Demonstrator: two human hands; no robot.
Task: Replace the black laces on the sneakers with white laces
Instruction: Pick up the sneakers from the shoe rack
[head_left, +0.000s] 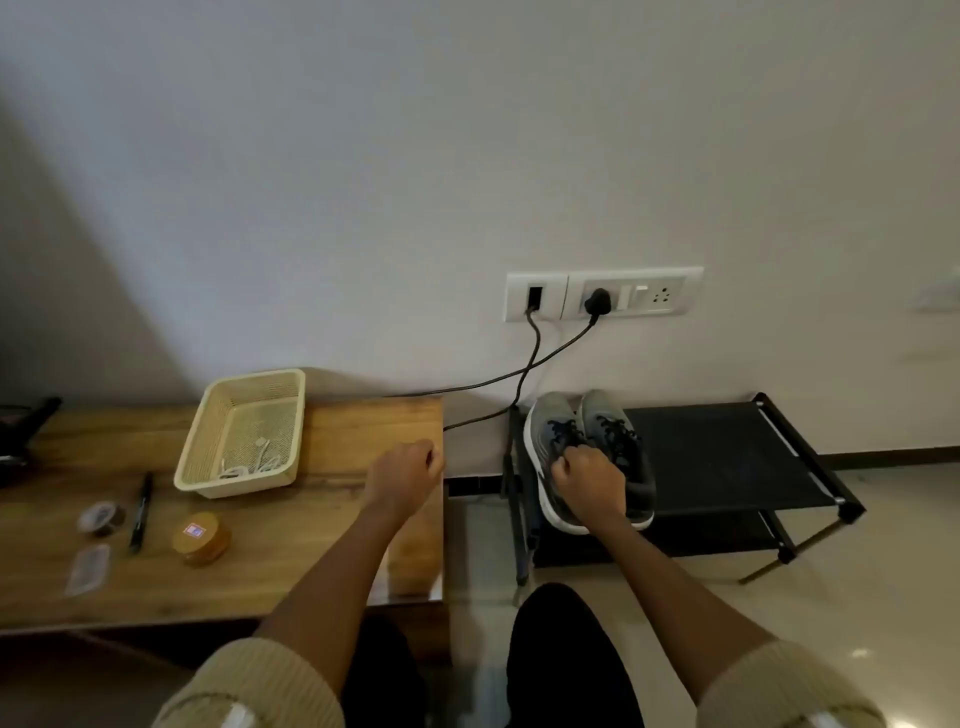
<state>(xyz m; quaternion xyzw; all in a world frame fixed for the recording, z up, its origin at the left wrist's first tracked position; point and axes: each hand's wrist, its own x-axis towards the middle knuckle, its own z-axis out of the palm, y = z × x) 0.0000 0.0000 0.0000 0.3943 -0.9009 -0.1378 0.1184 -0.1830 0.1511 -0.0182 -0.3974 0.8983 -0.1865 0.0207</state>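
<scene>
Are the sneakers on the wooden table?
No, the right hand grips the sneakers at the black rack, beside the table.

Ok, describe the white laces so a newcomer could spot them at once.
On the wooden table left of the black shoe rack stands a cream mesh basket. The white laces lie coiled at its near end, alone inside, unlike the black laces on the sneakers.

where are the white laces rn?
Head view, left of centre: the white laces lie in the cream basket on the wooden table, left of the left hand.
</scene>
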